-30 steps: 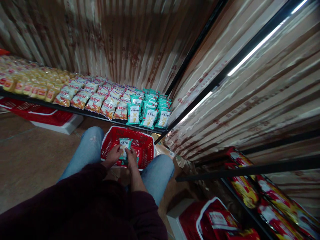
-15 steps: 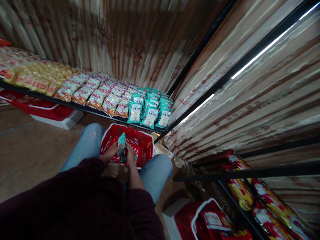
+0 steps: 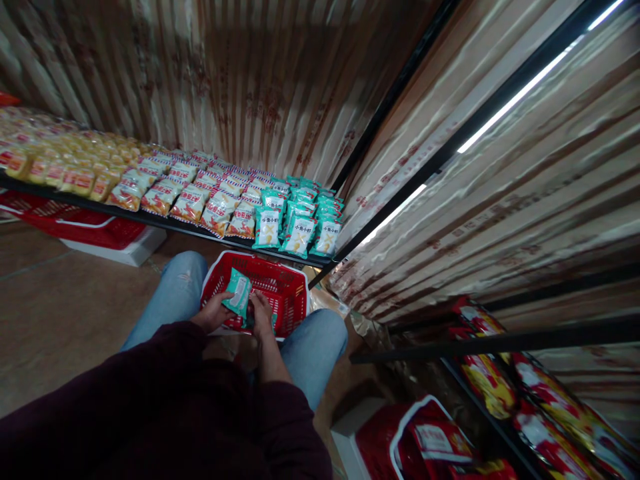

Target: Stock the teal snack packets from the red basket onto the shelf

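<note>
Over the red basket point(image 3: 290, 293) between my knees, a teal snack bag point(image 3: 239, 292) is held by its left edge in my left hand point(image 3: 215, 313). My right hand point(image 3: 261, 313) is closed at the bag's right side; whether it grips this bag or something beneath it is hard to see. More teal packaging shows low in the basket beside my right hand. On the shelf just beyond the basket, teal and white bags point(image 3: 300, 233) stand stacked at the right end.
White and orange snack bags point(image 3: 190, 200) and yellow packs point(image 3: 65, 170) line the black shelf point(image 3: 175, 225). Another red basket point(image 3: 95, 230) sits below it at left. At lower right are a basket with red packs point(image 3: 435, 440) and a second shelf of red-yellow bags. A slanted black post point(image 3: 395, 213) rises at right.
The teal bag in my left hand has turned from edge-on to showing its broad, printed face. My left hand has shifted slightly left and down. The view has moved a little.
</note>
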Available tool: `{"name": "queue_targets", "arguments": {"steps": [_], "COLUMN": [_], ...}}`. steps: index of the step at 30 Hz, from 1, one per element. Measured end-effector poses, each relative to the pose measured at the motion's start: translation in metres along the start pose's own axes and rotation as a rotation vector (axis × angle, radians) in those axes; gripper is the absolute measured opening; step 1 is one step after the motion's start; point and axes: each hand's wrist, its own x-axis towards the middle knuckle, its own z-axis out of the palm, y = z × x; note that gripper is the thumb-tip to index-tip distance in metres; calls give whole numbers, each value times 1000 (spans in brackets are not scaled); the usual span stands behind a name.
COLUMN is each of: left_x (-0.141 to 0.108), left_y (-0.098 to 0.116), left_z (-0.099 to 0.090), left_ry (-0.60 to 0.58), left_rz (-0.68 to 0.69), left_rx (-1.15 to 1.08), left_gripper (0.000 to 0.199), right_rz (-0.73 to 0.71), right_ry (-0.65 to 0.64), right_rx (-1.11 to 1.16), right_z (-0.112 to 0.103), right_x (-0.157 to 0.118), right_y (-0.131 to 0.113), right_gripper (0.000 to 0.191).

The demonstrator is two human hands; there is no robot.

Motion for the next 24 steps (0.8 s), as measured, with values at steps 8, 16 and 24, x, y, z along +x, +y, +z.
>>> {"name": "queue_targets", "arguments": {"steps": [8,16,24], "left_x": [-5,-5,3], "left_y": [2,0,-4], "left_z": [4,0,-15], "left_ry": [36,-53,-35], "left_rz": [-14,19,-23], "left_rx": [-23,-33,-2], "left_gripper": [27,34,35], "right_rz": [68,31,20], "right_ry": [-52,-22,-26], "right_rx": [108,133,25], "right_z": [5,2,1], "right_x": [-8,-7,-1], "right_y": [-8,-11,2], "right_gripper": [43,42,40]}}
